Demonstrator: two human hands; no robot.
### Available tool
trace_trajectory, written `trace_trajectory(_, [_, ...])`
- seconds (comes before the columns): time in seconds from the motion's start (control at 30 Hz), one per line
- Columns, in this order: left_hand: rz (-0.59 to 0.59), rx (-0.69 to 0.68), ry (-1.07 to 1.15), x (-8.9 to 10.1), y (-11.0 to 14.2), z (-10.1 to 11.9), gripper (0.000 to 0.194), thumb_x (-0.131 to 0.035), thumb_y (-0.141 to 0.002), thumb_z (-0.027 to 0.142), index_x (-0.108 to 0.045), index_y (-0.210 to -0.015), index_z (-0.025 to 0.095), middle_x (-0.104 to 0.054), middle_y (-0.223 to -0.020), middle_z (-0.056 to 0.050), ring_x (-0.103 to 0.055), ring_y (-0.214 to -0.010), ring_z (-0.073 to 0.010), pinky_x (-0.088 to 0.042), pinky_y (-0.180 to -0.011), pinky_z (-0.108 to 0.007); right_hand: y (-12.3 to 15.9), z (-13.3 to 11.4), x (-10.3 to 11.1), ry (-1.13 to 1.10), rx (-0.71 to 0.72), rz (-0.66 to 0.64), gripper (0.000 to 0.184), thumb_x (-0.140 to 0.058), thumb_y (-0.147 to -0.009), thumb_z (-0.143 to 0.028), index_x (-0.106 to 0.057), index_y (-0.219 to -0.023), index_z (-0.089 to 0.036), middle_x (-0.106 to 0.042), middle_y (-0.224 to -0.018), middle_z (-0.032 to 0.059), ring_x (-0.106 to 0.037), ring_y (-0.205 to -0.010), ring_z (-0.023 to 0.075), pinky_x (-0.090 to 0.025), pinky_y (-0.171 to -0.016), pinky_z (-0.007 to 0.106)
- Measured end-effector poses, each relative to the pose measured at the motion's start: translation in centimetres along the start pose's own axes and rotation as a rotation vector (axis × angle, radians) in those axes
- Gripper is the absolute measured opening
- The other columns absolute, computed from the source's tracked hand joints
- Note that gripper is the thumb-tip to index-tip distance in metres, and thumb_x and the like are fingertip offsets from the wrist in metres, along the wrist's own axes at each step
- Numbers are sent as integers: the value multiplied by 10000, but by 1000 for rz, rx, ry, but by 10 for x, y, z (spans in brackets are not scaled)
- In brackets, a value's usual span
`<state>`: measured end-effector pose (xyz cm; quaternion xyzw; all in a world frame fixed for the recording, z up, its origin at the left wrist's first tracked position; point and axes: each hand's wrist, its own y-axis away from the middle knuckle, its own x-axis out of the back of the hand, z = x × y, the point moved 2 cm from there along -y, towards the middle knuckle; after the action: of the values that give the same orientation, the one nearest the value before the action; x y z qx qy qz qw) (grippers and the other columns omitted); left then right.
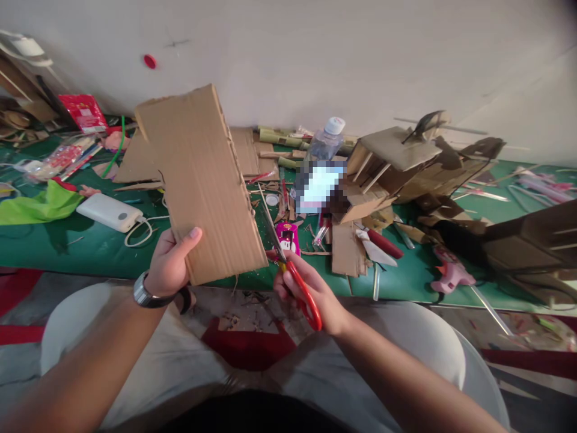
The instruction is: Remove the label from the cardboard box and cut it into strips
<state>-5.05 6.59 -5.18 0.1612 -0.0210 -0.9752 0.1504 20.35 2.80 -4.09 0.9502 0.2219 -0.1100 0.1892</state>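
A brown piece of cardboard (205, 186), long and ragged along its right edge, is held up over the front of the table. My left hand (174, 261) grips it at the lower left corner, thumb on the near face and the other fingers hidden behind. Just right of the sheet, my right hand (311, 288) is closed around red-handled scissors (305, 297). Their blades point up and away, close beside the cardboard's right edge; I cannot tell whether they touch it. Beyond the blades lies a small magenta toy-like case (287, 236).
On the green table (252, 279) stand a capped plastic bottle (327, 138) and a cardboard model (392, 156). A pink glue gun (453, 270) and a red-handled knife (383, 242) lie right. A white power bank (109, 212) lies left. Scraps are scattered around.
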Motion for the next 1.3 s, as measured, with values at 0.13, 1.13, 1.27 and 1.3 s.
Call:
trace_trajectory(0.13, [60,19,7,-1,-4,0,325,-917,-690,432,-802,-913,225,-831,-936,-46,-788,-957,-307,-652,-851,-392,3,-1,-2,90,19,-79,646,-677,-901,-720,-487,-1293,-243,-467,-814,-32,-364,-657,119,-293,-569,265])
trace_trajectory(1.13, [-148,7,-233,11,-2,-21,348,-882,-775,436,-830,-1000,175,-834,-1036,-102,-763,-1072,-363,-628,-868,-393,-3,19,-5,314,-37,41,448,-707,-905,-629,-498,-1029,-252,-619,-641,-60,-593,-452,132,-433,-395,206])
trace_trajectory(1.27, [-149,5,-230,11,-1,-21,335,-879,-776,437,-833,-982,176,-833,-1031,-101,-764,-1055,-355,-623,-867,-389,-2,19,-4,344,-55,39,459,-641,-935,-672,-493,-1039,-250,-610,-606,-58,-563,-415,135,-399,-365,208])
trace_trajectory(1.3, [-157,2,-236,11,-1,-21,333,-873,-784,441,-833,-981,175,-832,-1038,-102,-763,-1055,-352,-621,-867,-387,-2,19,-3,349,-44,39,450,-641,-939,-666,-491,-1024,-250,-608,-608,-56,-563,-427,134,-400,-379,210])
